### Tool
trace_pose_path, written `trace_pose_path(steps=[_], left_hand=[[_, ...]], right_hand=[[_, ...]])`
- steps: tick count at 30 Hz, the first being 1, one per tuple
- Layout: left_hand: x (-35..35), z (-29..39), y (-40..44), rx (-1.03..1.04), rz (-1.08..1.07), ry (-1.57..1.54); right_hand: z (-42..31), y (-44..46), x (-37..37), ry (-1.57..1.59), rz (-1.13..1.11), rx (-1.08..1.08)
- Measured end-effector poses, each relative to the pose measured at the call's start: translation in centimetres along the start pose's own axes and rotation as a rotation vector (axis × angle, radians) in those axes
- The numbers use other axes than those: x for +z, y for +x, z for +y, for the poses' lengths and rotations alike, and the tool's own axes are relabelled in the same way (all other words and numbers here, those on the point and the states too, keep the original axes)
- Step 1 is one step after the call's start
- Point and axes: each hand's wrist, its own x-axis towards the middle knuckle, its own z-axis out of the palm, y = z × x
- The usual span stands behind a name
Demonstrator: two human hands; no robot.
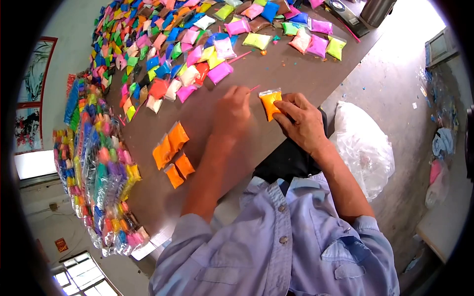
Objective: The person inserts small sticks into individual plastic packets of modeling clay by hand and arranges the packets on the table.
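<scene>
My right hand [301, 121] pinches the lower right side of a small yellow-orange packet [270, 103] with a clear top edge, held near the table's front edge. My left hand [233, 111], blurred by motion, is up to the left of it with the fingers curled. A thin pink stick [255, 88] shows just beyond its fingertips; whether the fingers hold it is unclear. Left of my left forearm, several orange packets [177, 136] lie grouped on the brown table [276, 64].
Many colourful packets [159, 88] cover the far and left parts of the table. Bundles of filled clear bags [103, 172] line the left edge. A white plastic bag [363, 148] stands to the right, and a dark cylindrical container [377, 11] is at the far right corner.
</scene>
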Motion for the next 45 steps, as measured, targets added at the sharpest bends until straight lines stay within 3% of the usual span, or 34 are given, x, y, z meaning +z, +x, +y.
trace_pose_path(steps=[5, 10, 14, 16, 18, 21, 24, 36, 38, 45], left_hand=[[-2.0, 0.7, -1.8, -0.086, 0.063, -0.173], [-2.8, 1.3, -5.8, -0.222, 0.099, -0.248], [-2.8, 0.7, -8.3, -0.254, 0.215, -0.303], [-3.0, 1.1, -9.2, -0.291, 0.196, -0.323], [-3.2, 1.6, -9.2, -0.321, 0.17, -0.343], [-2.9, 3.0, -8.9, -0.318, 0.177, -0.373], [-2.4, 3.5, -8.4, -0.28, 0.165, -0.393], [-0.6, 5.7, -7.8, -0.179, 0.038, -0.406], [-0.2, 6.1, -7.7, -0.146, 0.026, -0.388], [0.6, 8.0, -7.6, 0.003, -0.012, -0.261]], right_hand=[[-2.3, 0.1, 0.0, -0.036, 0.036, 0.042], [-3.2, 0.3, 1.1, -0.279, 0.085, 0.03], [-3.4, 0.2, 0.1, -0.193, 0.09, 0.123], [-3.2, -0.2, -0.7, 0.434, 0.07, 0.495], [-3.7, -0.4, -2.1, 0.497, 0.017, 0.621], [-3.7, -1.6, -3.1, 0.938, -0.11, 0.885], [-4.3, -2.7, -3.0, 1.003, -0.034, 1.028], [-4.5, -3.8, -3.1, 0.847, -0.02, 1.003], [-4.4, -4.5, -3.3, 0.621, -0.058, 0.872], [-3.8, -5.6, -2.6, 0.657, 0.028, 0.875]])
